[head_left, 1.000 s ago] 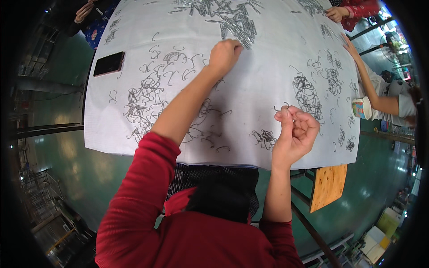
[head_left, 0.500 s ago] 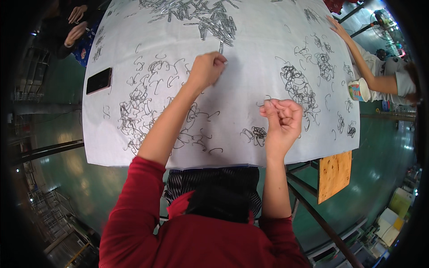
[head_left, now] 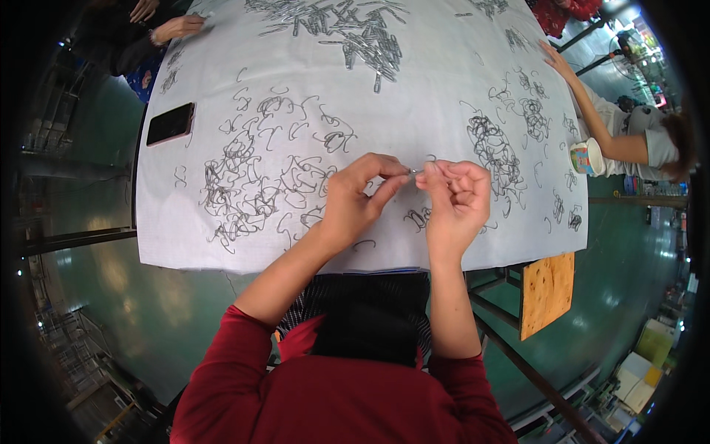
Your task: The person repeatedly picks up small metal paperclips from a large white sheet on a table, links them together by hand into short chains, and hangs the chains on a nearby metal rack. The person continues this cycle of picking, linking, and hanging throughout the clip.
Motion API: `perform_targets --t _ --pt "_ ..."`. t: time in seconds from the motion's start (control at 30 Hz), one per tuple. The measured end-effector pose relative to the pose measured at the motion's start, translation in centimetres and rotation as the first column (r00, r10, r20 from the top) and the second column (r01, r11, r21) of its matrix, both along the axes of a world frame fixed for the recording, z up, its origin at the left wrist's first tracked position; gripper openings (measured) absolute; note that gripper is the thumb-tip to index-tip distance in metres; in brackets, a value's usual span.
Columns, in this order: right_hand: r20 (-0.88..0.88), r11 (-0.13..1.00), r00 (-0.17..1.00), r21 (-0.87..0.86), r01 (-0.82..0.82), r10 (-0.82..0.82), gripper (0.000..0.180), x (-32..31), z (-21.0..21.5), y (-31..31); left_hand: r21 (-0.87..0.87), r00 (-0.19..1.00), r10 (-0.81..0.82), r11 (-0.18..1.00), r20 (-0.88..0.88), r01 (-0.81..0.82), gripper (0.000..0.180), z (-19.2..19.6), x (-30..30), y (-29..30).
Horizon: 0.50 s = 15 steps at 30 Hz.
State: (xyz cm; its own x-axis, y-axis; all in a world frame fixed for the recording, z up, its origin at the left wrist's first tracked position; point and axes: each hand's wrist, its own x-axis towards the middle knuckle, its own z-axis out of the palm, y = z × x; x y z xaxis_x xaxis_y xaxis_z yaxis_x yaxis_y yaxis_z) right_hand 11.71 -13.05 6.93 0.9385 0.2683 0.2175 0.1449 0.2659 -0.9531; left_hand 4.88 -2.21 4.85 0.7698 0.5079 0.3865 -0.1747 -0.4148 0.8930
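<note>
My left hand [head_left: 355, 198] is closed in a pinch on a small silvery metal strip [head_left: 413, 172], most of it hidden by the fingers. Thumb and forefinger of my right hand [head_left: 458, 207] grip a thin curved wire hook [head_left: 430, 156], whose bent end shows above the fingertips. The two hands meet over the middle of the white-covered table [head_left: 399, 244], strip and hook almost touching; whether they are joined I cannot tell. Loose wire hooks [head_left: 229, 185] lie scattered to the left, and a tangled cluster of hooks [head_left: 492, 144] lies right of my right hand.
A heap of silvery strips [head_left: 366, 48] lies at the far side. A dark phone [head_left: 170, 124] rests near the left edge. At the right edge are a paper cup [head_left: 584, 157] and a co-worker's arm [head_left: 603, 126]; another person's hand [head_left: 177, 28] is at far left. A wooden board [head_left: 547, 296] stands below the right corner.
My left hand has come back from the heap of strips toward me and to the right, bringing a strip to my right hand. My right hand stays nearly in place with the hook.
</note>
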Motion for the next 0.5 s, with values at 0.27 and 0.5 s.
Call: perform_targets --t 0.27,0.5 --pt "0.051 0.997 0.998 -0.065 0.039 -0.036 0.024 -0.1 0.1 -1.0 0.018 0.996 0.037 0.999 0.082 -0.039 0.014 -1.0 0.7 -0.9" --pt "0.128 0.993 0.985 -0.002 0.115 -0.114 0.024 0.2 -0.5 -1.0 0.065 0.981 -0.082 0.995 0.177 0.071 0.014 -1.2 1.4 -0.8"
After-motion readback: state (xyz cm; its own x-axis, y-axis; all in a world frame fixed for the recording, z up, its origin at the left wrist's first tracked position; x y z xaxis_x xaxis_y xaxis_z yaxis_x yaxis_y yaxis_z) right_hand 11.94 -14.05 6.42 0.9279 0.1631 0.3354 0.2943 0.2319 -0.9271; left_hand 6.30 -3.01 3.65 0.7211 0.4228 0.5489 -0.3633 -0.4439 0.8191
